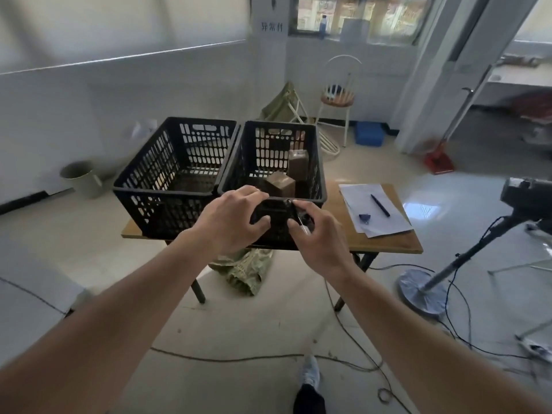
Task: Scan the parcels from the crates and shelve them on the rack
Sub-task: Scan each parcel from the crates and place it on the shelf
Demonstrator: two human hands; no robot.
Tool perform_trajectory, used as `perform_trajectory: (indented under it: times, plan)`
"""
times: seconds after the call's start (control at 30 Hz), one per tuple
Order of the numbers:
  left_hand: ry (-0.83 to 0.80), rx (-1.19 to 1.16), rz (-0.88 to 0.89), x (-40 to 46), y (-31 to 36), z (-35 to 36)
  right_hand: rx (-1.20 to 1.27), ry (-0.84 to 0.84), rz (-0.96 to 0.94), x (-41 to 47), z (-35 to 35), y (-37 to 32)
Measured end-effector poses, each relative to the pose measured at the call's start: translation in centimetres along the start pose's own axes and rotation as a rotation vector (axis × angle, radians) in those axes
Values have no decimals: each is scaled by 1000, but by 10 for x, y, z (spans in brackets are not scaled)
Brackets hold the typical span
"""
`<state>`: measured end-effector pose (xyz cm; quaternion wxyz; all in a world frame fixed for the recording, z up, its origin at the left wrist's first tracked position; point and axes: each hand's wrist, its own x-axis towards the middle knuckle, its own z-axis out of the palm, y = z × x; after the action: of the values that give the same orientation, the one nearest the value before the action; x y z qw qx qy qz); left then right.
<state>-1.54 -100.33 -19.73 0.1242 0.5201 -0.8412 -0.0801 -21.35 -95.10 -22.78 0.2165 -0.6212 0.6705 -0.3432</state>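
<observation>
Both hands held a dark scanner [276, 218] in front of the right crate [316, 174]; the left hand [231, 218] had its fingers curled over the scanner's left side, and the right hand [318, 234] gripped its right side; two brown parcels [286, 177] stood inside that crate, beside the left crate [143, 186]; both crates sat along the surface's [388, 243] left part; papers [375, 210] with a pen [380, 205] lay near its right edge.

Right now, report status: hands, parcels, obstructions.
Left hand and right hand both grip a dark handheld device. Two brown parcels in the right crate, untouched. Nothing blocking the crate.
</observation>
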Motion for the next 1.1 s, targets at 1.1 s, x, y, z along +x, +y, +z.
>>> perform_trajectory:
  times: [1.1]
  plan:
    - [-516,-89,-174,396,-167,218,75,-104,509,378,154,148]
